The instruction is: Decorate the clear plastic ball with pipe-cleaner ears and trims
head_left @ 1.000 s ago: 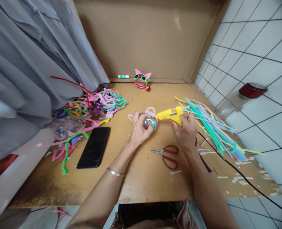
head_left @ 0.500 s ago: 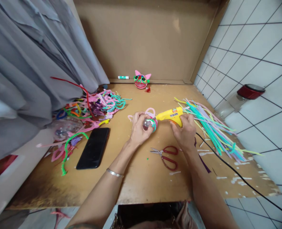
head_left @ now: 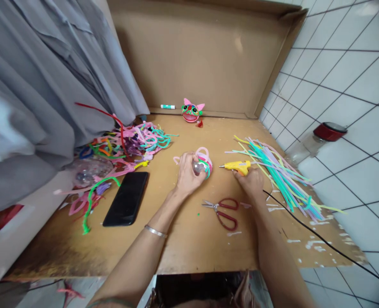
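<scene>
A: What has the left hand (head_left: 187, 173) got?

B: Its grip is closed round one small clear ball (head_left: 198, 167) wound with pink and teal pipe cleaners, resting on the table (head_left: 189, 239). A pink loop sticks up just behind the fingers.

A: And the right hand (head_left: 252, 183)?

B: Its grip is closed on the handle of one yellow glue gun (head_left: 237, 166), with the nozzle pointing at the ball but apart from it. One black cord (head_left: 321, 239) runs from that grip off to the right, over the table edge.

A: What lies nearest the two grips?

B: One pair of red scissors (head_left: 223, 209), just on the near side, between the wrists. Right of the gun grip there is one loose bundle of straight pipe cleaners (head_left: 279, 171), too many to count. Beyond them, on the tiles, lies one jar (head_left: 318, 139) with a red lid.

A: Left of the ball grip?

B: One black phone (head_left: 127, 204), flat on the table, and past it one tangled heap of bent pipe cleaners (head_left: 125, 143).

A: Farther back?

B: One finished pink-eared head (head_left: 192, 112) and one glue stick (head_left: 167, 106), both against the cardboard wall (head_left: 202, 55).
</scene>
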Motion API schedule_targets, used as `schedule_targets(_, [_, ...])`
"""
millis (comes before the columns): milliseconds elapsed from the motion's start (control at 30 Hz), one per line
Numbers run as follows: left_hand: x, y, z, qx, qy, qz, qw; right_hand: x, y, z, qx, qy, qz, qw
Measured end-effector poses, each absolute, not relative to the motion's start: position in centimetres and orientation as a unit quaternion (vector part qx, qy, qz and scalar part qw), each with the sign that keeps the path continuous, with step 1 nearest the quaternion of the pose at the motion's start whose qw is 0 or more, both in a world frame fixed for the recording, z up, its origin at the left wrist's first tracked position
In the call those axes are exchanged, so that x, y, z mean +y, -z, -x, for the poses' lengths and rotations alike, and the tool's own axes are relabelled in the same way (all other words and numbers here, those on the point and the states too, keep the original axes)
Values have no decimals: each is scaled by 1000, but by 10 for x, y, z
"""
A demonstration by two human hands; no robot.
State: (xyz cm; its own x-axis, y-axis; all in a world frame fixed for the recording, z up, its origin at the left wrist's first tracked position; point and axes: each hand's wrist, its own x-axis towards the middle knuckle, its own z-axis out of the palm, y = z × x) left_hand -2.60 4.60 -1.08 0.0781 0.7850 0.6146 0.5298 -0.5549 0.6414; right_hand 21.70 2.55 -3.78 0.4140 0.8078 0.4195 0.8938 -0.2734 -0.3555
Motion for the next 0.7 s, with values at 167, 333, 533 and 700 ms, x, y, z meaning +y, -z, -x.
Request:
schedule_targets(167, [48, 12, 25, 446, -515, -721, 127, 12, 23, -206, -551, 161, 789, 219])
schedule_targets(333, [46, 9, 24, 442, -517, -723, 125, 9, -11, -176, -632, 54, 671, 385])
schedule_targets(533, [45, 8, 24, 427, -523, -727, 123, 30, -39, -142, -695, -109, 556, 443])
schedule_targets(700, [45, 8, 23, 417, -530, -728, 121, 39, -44, -132, -702, -142, 567, 407])
